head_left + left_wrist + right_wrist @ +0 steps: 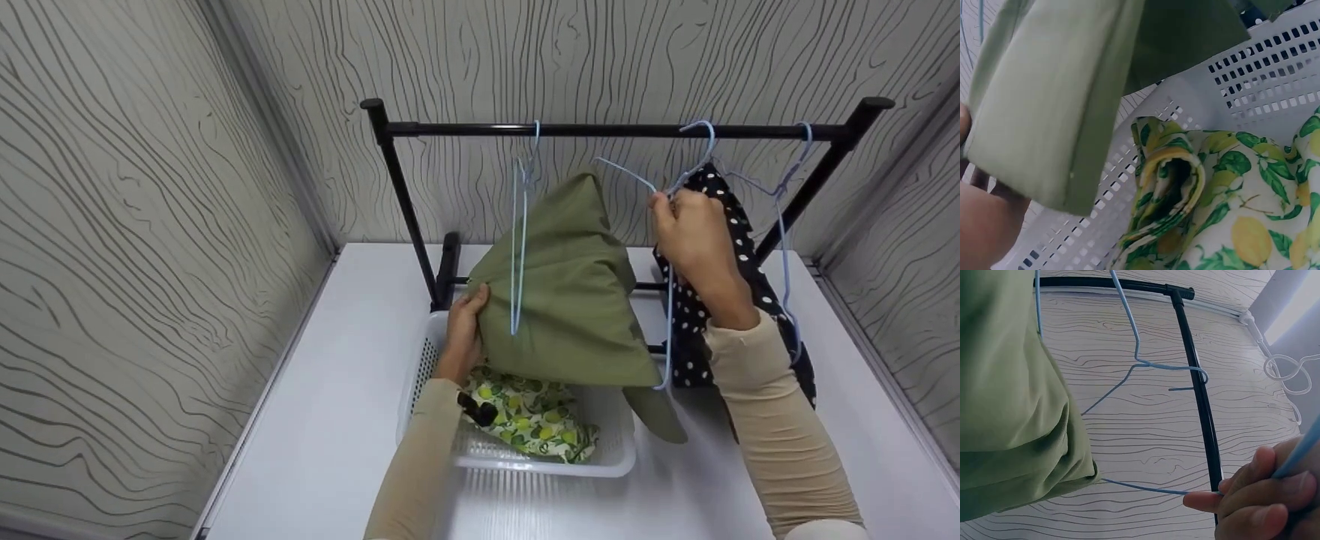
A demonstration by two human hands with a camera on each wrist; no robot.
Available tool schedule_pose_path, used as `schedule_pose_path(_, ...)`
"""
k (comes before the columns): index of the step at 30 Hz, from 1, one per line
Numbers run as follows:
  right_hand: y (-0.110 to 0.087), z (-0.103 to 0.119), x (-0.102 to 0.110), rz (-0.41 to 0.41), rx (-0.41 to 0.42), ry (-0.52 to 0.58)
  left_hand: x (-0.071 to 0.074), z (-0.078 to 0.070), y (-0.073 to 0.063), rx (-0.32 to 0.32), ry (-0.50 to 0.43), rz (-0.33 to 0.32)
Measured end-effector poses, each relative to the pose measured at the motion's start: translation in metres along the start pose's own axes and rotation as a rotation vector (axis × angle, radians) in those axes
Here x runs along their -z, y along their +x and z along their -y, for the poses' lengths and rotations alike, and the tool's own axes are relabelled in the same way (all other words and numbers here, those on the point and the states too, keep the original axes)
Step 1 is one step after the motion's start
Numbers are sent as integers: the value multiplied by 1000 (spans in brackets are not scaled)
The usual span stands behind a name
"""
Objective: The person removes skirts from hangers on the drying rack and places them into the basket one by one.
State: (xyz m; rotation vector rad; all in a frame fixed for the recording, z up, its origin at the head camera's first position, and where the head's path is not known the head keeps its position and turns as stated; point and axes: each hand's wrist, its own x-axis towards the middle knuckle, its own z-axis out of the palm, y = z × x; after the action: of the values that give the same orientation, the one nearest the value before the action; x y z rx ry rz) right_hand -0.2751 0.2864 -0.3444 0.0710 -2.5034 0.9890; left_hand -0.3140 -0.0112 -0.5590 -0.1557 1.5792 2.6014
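My left hand (pixel 466 322) grips the left edge of an olive-green cloth (pixel 562 300), thumb on its front, lifted over a white basket. The cloth has folds and a pointed top corner. My right hand (pixel 697 236) pinches a light-blue wire hanger (pixel 670 319) just below its hook, which hangs on the black bar. One arm of this hanger reaches left toward the cloth's top corner; in the right wrist view the wire (pixel 1140 487) runs up to a corner of the green cloth (pixel 1027 422). Inside the basket (pixel 555 469) lies a lemon-print cloth (pixel 1247 208), bunched up.
A black rack (pixel 465 130) stands at the back against the wood-grain wall. Another blue hanger (pixel 517 247) hangs on its left, in front of the green cloth. On the right are a further hanger (pixel 784 247) and a black polka-dot cloth (pixel 690 360).
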Motion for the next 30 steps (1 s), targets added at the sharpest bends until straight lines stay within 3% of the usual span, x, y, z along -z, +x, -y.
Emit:
schedule_pose_path(7,0,-7,-3,21,0,-7,9,-9,-1,-103,31,-37)
schedule_pose_path(13,-2,-10,-4,46,-21,-6,16,-15,-3,-198,124,-56)
schedule_pose_path(16,-2,-12,-4,39,-24,-14,17,-18,-5,-240,150,-49)
schedule_pose_path(23,-3,-16,-7,24,-4,-15,19,-27,-2,-364,105,42)
schedule_pose_path(26,-4,-18,-7,36,-1,-5,21,-29,-3,-373,95,18)
schedule_pose_path(30,-5,-19,-7,50,-9,10,25,-28,-6,-346,48,-75)
